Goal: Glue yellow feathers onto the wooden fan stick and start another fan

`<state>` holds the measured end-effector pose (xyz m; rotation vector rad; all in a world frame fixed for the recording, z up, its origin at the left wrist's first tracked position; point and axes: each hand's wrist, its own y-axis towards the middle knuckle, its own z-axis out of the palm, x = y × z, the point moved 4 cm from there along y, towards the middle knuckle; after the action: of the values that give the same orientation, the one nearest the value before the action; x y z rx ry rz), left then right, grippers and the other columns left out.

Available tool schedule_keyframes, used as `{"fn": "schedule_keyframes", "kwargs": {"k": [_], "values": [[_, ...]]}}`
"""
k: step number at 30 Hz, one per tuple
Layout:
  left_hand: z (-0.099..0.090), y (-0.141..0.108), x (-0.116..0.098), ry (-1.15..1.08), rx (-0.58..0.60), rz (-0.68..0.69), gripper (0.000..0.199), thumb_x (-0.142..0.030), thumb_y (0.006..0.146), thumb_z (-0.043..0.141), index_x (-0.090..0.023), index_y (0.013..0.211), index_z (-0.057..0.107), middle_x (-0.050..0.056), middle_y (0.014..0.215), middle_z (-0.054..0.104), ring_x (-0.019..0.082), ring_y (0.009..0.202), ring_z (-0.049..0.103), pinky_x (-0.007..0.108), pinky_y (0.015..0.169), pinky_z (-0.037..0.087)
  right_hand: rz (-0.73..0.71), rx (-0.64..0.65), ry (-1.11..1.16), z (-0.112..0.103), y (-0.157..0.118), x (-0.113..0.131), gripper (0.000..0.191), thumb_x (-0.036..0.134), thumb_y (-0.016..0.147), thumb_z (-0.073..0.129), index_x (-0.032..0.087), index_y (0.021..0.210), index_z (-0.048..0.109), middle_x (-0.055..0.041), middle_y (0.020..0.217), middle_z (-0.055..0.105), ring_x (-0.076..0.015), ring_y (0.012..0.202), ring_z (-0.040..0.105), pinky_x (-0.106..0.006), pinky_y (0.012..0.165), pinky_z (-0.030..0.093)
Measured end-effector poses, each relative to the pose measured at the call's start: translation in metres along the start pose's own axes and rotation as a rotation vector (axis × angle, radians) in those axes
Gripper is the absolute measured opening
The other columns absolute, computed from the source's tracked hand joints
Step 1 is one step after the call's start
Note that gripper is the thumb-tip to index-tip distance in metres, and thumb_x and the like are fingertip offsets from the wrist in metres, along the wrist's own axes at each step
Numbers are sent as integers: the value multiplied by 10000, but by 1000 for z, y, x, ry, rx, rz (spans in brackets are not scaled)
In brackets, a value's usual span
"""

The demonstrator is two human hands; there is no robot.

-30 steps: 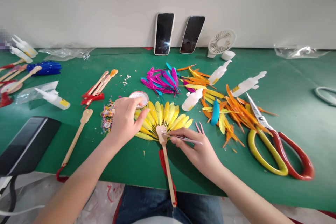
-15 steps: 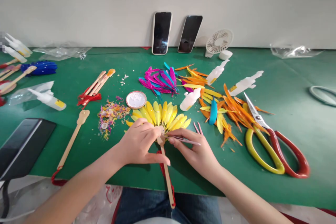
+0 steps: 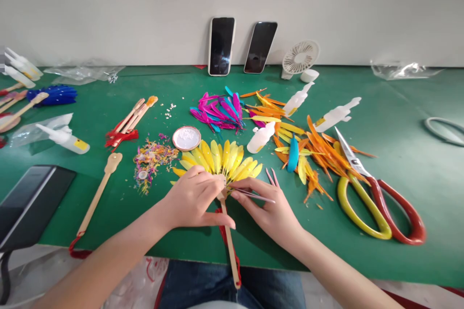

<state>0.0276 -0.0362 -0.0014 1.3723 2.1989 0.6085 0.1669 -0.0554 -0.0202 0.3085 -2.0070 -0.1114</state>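
Yellow feather fan (image 3: 226, 155) at near middle of counter (image 3: 181, 245); right hand (image 3: 270, 210) grip clamped on tweezers (image 3: 255, 195) by fan's wooden head (image 3: 222, 195); left hand (image 3: 194, 199) over it, can't tell if grip's closed

Upright phones (image 3: 222, 46): we count two
Electric fan (image 3: 300, 57): one
Scissors (image 3: 357, 164): one pair
Shallow white dish (image 3: 186, 145): one
Yellow feather fan (image 3: 217, 154): one
White bottles (image 3: 261, 138): four we see singly, plus an overlapping left-edge cluster we cannot tally
Pale ring (image 3: 427, 127): one
Loose feathers (image 3: 222, 111): too many for us to count
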Motion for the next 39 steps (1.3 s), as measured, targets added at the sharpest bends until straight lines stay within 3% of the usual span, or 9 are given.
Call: {"fn": "schedule_keyframes", "kwargs": {"k": [15, 26, 39], "values": [[0, -1, 0, 22, -12, 17, 434, -565, 801, 321, -155, 875, 445, 53, 748, 654, 149, 701, 603, 290, 681, 411, -2, -92, -48, -5, 0, 2, 92, 189, 758, 517, 169, 728, 602, -15, 633, 651, -112, 541, 590, -200, 501, 481], [-2, -2, 2, 19, -32, -25, 445, -559, 812, 298, -150, 879, 461, 37, 660, 638, 147, 620, 587, 301, 656, 406, -37, -75, -28, -4, 0, 3, 95, 171, 764, 515, 176, 745, 608, -21, 670, 662, -119, 592, 616, -193, 522, 487], [0, -1, 1, -20, -22, 12, 459, -587, 798, 292, -159, 848, 450, 47, 701, 646, 155, 655, 610, 291, 623, 413, -13, -199, -34, -11, 0, 4, 81, 177, 746, 512, 182, 706, 583, 0, 595, 631, -110, 523, 582, -198, 483, 469]]}}
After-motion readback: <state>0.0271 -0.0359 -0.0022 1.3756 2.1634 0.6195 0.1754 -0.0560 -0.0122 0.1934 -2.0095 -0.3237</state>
